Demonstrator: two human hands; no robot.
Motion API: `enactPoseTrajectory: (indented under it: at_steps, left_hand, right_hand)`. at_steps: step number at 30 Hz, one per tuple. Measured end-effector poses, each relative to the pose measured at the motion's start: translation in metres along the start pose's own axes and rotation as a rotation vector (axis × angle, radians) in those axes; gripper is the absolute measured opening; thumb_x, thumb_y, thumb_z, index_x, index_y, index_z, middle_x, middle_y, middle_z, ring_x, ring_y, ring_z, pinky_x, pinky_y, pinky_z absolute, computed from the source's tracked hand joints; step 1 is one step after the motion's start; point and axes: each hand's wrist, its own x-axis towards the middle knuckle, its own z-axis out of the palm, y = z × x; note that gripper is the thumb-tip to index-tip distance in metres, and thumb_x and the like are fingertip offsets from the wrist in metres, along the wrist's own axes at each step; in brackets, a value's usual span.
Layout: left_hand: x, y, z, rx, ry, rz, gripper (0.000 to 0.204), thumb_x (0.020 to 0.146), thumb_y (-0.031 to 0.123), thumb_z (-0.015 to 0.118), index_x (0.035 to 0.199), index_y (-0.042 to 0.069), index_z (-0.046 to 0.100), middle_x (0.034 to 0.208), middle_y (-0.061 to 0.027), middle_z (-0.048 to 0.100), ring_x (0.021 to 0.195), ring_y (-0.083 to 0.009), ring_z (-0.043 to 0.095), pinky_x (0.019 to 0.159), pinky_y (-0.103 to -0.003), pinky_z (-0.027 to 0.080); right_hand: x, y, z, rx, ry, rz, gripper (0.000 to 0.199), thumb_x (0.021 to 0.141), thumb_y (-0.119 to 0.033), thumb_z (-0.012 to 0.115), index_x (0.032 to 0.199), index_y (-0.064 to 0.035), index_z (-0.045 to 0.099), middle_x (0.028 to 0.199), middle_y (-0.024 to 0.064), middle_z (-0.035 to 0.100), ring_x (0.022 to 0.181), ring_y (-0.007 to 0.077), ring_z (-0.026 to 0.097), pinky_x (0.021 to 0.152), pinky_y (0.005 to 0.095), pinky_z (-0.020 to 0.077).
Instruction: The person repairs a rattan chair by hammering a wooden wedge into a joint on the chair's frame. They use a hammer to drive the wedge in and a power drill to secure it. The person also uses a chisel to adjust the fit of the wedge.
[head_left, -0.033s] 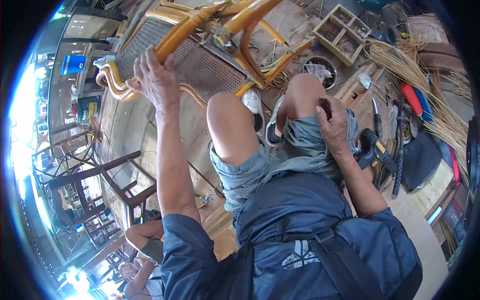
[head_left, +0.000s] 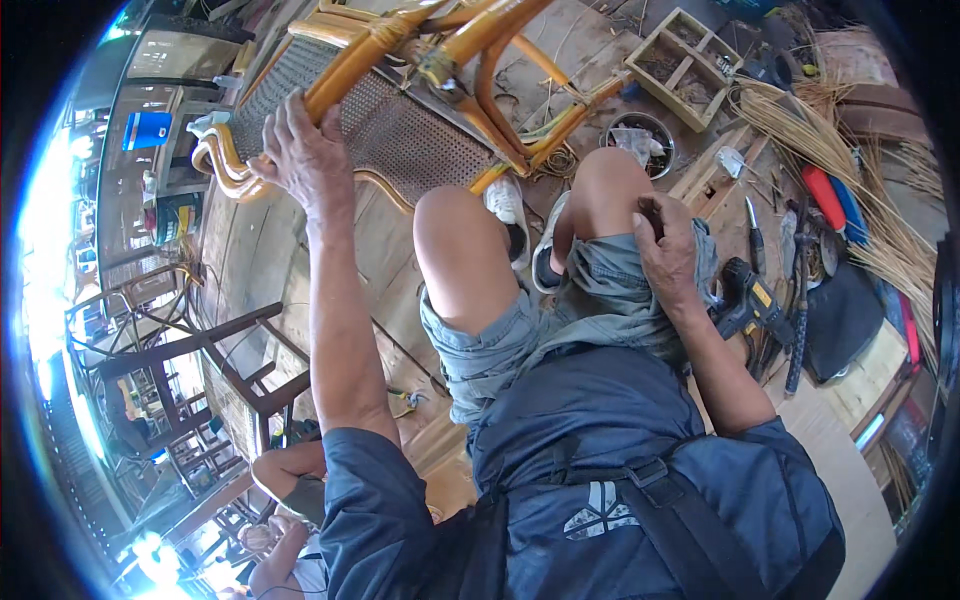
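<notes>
Overhead, left hand (head_left: 305, 160) grips the tilted rattan chair (head_left: 400, 110), its frame slanting upward-right.

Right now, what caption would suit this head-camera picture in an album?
Seated person's left hand grips a rattan chair frame while the right hand rests at the shorts, tools beside.
</notes>
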Motion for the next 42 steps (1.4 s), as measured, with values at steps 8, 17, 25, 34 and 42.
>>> enactPoseTrajectory:
  at_steps: [8,17,25,34,42]
  left_hand:
    - [0.063,-0.053,0.027,0.009,0.030,-0.075,0.043,0.088,0.036,0.057,0.122,0.010,0.053,0.121,-0.0079,0.057,0.120,-0.0301,0.044,0.099,-0.058,0.022]
    - [0.094,-0.086,0.037,-0.011,0.071,-0.103,0.042,0.088,0.036,0.058,0.117,0.006,0.055,0.115,-0.0123,0.060,0.113,-0.0310,0.049,0.100,-0.046,0.025]
    - [0.088,-0.083,0.043,-0.011,0.253,-0.016,0.046,0.085,0.040,0.061,0.115,0.005,0.056,0.111,-0.0140,0.060,0.110,-0.0306,0.050,0.094,-0.048,0.031]
    - [0.037,-0.015,0.022,-0.287,0.202,-0.136,0.042,0.087,0.018,0.062,0.122,-0.004,0.050,0.121,-0.0214,0.050,0.112,-0.0335,0.050,0.091,-0.046,0.046]
    - [-0.016,0.058,0.016,-0.732,-0.271,-0.660,0.051,0.091,0.035,0.052,0.125,-0.003,0.052,0.126,-0.0176,0.053,0.118,-0.0292,0.047,0.102,-0.039,0.035]
  right_hand:
    - [0.003,-0.003,0.000,-0.005,-0.004,0.056,0.028,0.079,-0.003,0.062,0.106,-0.0029,0.056,0.101,0.0142,0.059,0.095,0.0296,0.055,0.085,0.0372,0.0433]
    - [0.011,-0.005,0.003,-0.021,-0.017,0.060,0.037,0.078,0.000,0.061,0.114,-0.0018,0.053,0.117,0.0163,0.054,0.110,0.0329,0.051,0.097,0.0383,0.0397]
    - [0.012,0.008,0.005,0.061,-0.017,0.159,0.046,0.079,-0.001,0.061,0.123,-0.0012,0.049,0.124,0.0172,0.050,0.116,0.0318,0.049,0.100,0.0384,0.0382]
    - [0.017,-0.013,-0.001,0.116,0.002,0.113,0.023,0.080,-0.007,0.061,0.103,-0.0012,0.059,0.104,0.0159,0.057,0.101,0.0334,0.054,0.089,0.0389,0.0429]
    - [0.030,0.043,-0.048,-0.103,0.129,0.301,0.017,0.083,-0.008,0.058,0.098,-0.0019,0.063,0.090,0.0157,0.062,0.091,0.0316,0.059,0.082,0.0374,0.0461]
